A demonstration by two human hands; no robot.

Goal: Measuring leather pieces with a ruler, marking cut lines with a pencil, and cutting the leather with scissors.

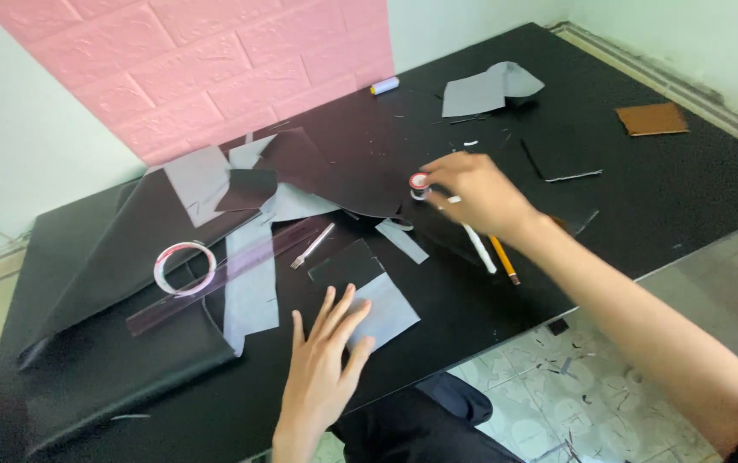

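While the black table (695,197) lies strewn with dark and grey sheets, the left hand (326,364) rests open, fingers spread, on a grey square piece (383,310); the right hand (472,190), farther out, pinches a small red-rimmed tape roll (419,183) (its lower half hidden, its grip blurred).

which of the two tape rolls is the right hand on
The small tape roll at the table's middle, under the right hand's fingertips. The large tape roll lies far left on the dark sheet, untouched.
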